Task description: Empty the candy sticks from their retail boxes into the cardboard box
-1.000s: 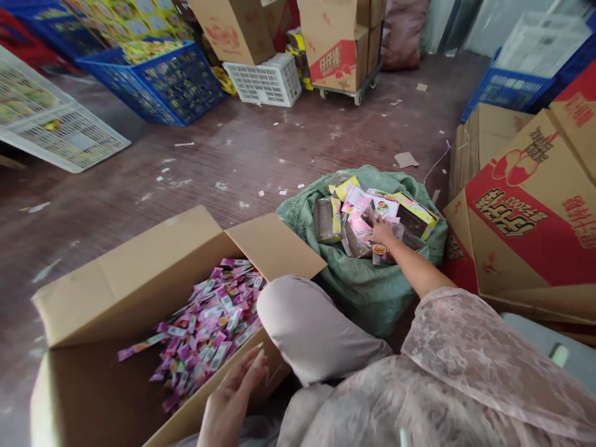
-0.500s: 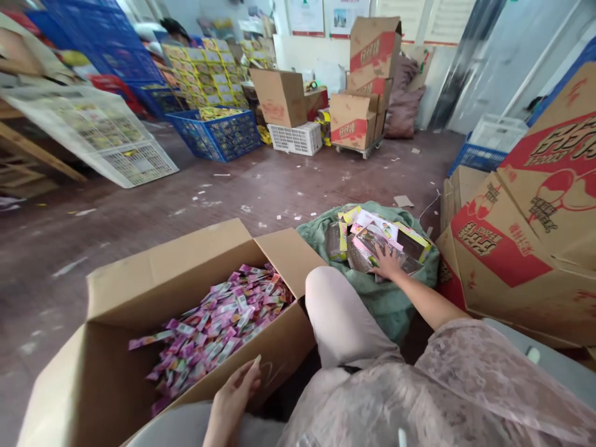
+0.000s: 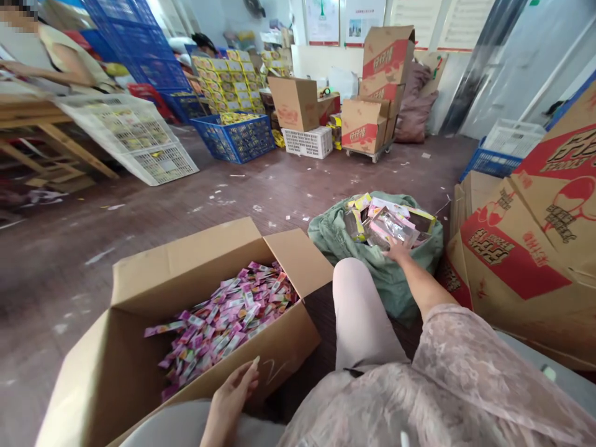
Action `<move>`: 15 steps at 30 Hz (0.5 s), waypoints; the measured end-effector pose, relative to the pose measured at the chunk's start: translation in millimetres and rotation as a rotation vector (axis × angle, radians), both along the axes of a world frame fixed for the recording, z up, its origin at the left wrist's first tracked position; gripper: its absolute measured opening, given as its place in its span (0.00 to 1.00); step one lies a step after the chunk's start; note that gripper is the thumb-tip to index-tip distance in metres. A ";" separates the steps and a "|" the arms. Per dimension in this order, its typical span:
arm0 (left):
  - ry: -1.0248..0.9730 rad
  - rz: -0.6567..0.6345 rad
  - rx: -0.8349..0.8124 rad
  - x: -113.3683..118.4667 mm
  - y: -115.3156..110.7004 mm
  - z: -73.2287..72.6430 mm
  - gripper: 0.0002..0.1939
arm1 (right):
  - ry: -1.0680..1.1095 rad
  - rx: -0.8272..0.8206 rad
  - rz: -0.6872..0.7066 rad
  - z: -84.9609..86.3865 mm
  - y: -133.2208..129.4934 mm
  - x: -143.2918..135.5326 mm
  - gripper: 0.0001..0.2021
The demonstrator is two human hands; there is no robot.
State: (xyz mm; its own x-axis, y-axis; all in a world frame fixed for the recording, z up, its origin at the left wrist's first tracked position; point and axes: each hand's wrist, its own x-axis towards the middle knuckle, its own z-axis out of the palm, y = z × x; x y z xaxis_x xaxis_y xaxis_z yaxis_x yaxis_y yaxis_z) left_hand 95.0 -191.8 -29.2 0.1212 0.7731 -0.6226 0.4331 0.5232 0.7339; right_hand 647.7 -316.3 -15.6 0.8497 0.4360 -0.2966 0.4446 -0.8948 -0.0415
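Note:
A large open carton [image 3: 186,253] stands at the left, with many small pink and purple packets [image 3: 228,320] heaped inside. My left hand [image 3: 233,391] is by its near wall, fingers pinched on a small pale piece [image 3: 256,361]. To the right, a green sack [image 3: 386,273] lies open, holding several flat packages with clear windows and pink or yellow edges. My right hand [image 3: 399,248] reaches to the sack's near side and grips the lower edge of a clear-windowed package [image 3: 392,226], its fingers partly hidden.
Printed red-and-brown cartons [image 3: 512,254] rise close on the right. Farther back are a blue crate [image 3: 239,139], a white crate [image 3: 307,141] and cartons on a trolley [image 3: 365,127]. A person [image 3: 69,59] is at a wooden table at the far left.
My right hand has gone from resting spread on the packages to holding one at its near edge, and that package is raised a little. The view has shifted left; my left hand keeps its pinch.

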 end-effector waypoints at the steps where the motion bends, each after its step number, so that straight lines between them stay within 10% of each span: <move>1: 0.013 -0.005 -0.004 -2.7 0.6 -2.8 0.36 | -0.018 0.016 0.026 4.1 4.0 6.0 0.43; 6: 0.108 -0.055 0.018 -12.6 4.2 -22.4 0.39 | 0.001 0.148 0.294 3.7 41.0 12.6 0.29; 15: 0.375 -0.301 -0.002 -11.5 1.3 -31.6 0.39 | 0.352 0.248 0.272 -81.0 68.8 -46.4 0.28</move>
State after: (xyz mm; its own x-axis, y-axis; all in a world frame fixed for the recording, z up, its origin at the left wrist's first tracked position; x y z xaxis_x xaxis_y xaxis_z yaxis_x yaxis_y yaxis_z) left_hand 83.4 -190.5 -60.8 0.1057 0.7371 -0.6675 0.8002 0.3354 0.4971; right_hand 601.3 -247.5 -96.6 0.5629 0.7208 -0.4045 0.5806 -0.6932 -0.4271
